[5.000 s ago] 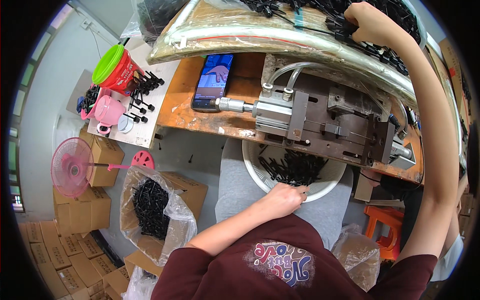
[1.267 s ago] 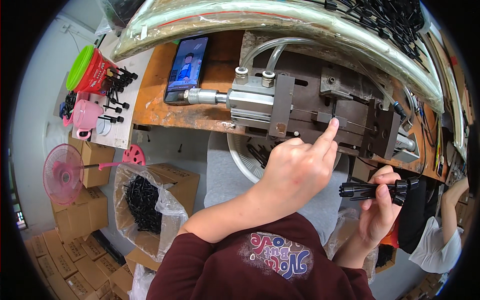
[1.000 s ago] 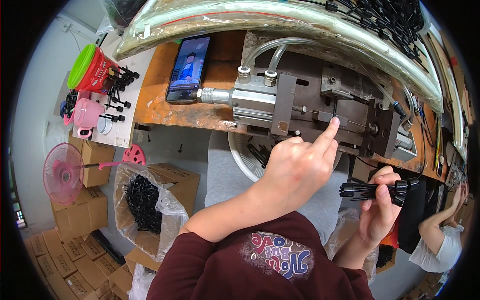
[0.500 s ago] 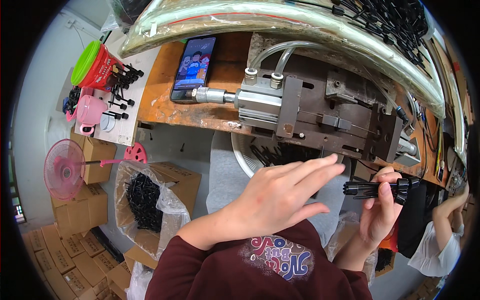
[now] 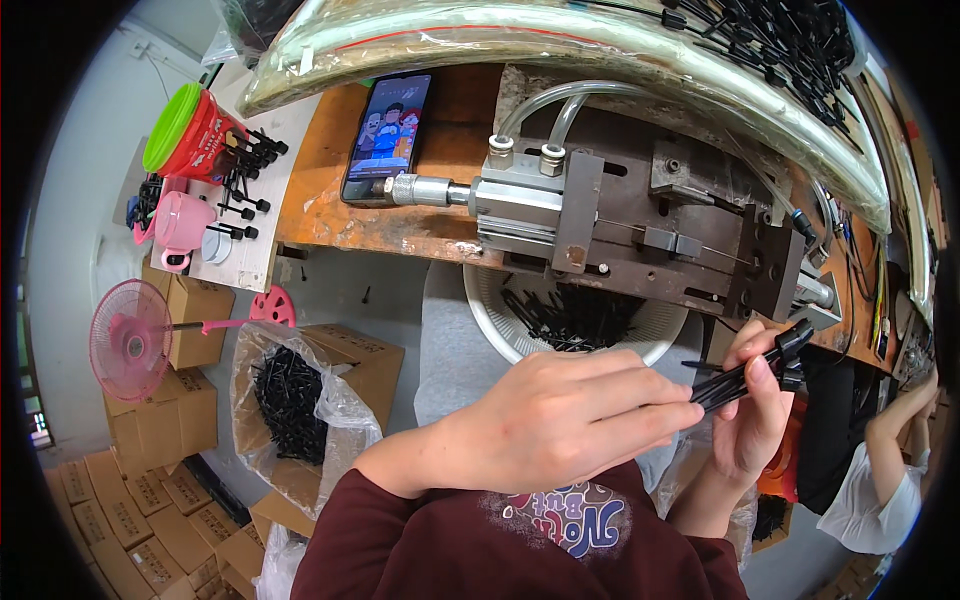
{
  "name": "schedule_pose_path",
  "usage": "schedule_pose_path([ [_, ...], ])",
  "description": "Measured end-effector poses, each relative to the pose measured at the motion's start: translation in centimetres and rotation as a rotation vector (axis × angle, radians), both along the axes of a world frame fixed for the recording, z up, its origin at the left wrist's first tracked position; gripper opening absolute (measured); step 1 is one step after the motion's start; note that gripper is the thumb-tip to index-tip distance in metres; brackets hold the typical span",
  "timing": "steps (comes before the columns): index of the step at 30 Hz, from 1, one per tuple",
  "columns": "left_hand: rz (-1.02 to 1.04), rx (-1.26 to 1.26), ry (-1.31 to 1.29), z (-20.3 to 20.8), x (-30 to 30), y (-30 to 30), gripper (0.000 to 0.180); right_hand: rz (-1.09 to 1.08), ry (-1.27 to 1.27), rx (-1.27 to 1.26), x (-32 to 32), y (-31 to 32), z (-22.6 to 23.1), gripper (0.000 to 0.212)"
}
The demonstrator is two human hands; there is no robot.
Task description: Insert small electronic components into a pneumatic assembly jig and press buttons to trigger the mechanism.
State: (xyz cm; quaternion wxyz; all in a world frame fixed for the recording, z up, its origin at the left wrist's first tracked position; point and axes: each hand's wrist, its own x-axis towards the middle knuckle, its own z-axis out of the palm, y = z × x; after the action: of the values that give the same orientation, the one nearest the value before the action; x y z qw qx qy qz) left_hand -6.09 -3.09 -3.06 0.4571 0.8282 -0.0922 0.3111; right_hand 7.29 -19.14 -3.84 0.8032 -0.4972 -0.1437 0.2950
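Note:
My right hand is closed round a small bundle of black plastic rods with thick knobbed heads. The heads point up and to the right, and one rod sticks out apart from the others. My left hand reaches across from the left, its fingers together at the lower ends of the bundle; its thumb is hidden. Beyond my hands, a white basket on my lap holds many similar black rods. Over the basket's far side stands a metal bench fixture with an air cylinder and a thin central rod.
A phone showing a cartoon lies left of the fixture. Farther left are a red bucket, a pink cup, a pink fan and a bag of black parts. Another person's arm shows at the right.
My left hand has moved down and its spread fingers have come together at the rods' ends. The bundle has tilted, heads upward, in my right hand. More of the basket shows.

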Motion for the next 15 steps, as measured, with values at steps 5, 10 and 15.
schedule_pose_path([
  [5,-0.057,-0.067,0.013,0.6,-0.3,0.0,0.028,-0.055,-0.052,0.03,0.8,-0.5,0.4,0.017],
  [10,-0.026,-0.093,0.02,0.4,-0.2,0.3,0.029,-0.331,-0.059,0.054,1.7,-0.4,0.2,0.016],
  [15,0.289,0.144,0.047,-1.5,1.4,0.2,0.03,-0.327,-0.219,0.065,1.7,-0.9,-0.5,0.016],
])
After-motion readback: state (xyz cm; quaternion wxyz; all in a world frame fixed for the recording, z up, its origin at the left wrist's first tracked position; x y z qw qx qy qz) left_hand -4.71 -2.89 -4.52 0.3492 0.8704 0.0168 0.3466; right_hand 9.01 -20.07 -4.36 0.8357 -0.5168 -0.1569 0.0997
